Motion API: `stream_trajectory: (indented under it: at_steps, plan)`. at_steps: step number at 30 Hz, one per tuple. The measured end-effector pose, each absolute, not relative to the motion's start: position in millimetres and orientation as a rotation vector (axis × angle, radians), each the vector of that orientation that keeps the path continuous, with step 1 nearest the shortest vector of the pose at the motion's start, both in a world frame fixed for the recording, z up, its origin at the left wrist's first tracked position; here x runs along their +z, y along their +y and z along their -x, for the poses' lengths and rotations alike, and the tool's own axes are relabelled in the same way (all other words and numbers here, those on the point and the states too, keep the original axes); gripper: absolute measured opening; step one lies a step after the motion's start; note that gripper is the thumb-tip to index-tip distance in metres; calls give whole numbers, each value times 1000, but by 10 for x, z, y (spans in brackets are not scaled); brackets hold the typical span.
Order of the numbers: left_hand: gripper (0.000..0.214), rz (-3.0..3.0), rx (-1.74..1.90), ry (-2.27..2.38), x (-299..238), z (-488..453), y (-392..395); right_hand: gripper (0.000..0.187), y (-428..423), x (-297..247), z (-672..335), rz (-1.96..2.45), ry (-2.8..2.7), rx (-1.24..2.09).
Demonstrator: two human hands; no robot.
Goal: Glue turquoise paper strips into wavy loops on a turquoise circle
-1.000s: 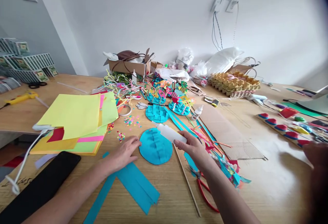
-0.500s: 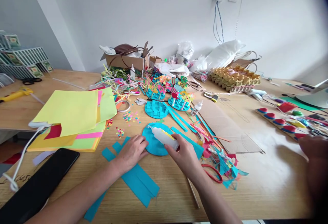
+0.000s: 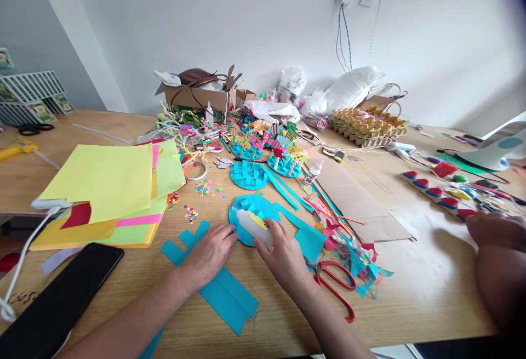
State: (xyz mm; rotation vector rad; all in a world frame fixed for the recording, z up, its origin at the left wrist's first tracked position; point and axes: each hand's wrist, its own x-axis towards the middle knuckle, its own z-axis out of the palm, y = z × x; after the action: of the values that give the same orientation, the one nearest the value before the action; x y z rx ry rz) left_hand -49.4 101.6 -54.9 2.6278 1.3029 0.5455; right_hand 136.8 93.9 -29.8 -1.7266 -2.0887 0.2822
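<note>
My right hand is wrapped round a white glue bottle with a yellow label, tipped so its nozzle end points to the left over a round blue disc. Folded or raised patches show on the disc's upper part. At the disc's left edge, the closed fingertips of my left hand grip the rim. Beneath that hand and wrist lie blue paper strips. Red-handled scissors rest beside my right forearm, next to another blue piece of paper.
Behind the disc stand decorated blue discs and a small glue bottle. Yellow paper sheets and a black phone lie left. Flat cardboard, egg trays and another person's hand are right.
The glue bottle has dipped lower, its nozzle end now nearer the disc's left side. My right forearm has shifted left, showing more of the scissors. The left hand stays at the disc's edge.
</note>
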Motion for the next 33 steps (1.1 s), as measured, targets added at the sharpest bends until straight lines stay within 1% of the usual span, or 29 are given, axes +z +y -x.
stream_trajectory:
  at_steps: [5, 15, 20, 33]
  plan:
    - [27, -2631, 605, 1264, -622, 524, 1048, 36, 971, -310, -1309, 1767, -2123, 205]
    - [25, -2646, 581, 1307, -608, 503, 1031, 38, 955, -303, -1209, 1818, -2169, 113]
    - [25, -2693, 528, 1345, -629, 477, 1021, 36, 920, -300, -1227, 1778, -2190, 145]
    - [24, -2616, 584, 1352, -632, 452, 1009, 38, 949, -171, -1229, 1847, -2228, 195]
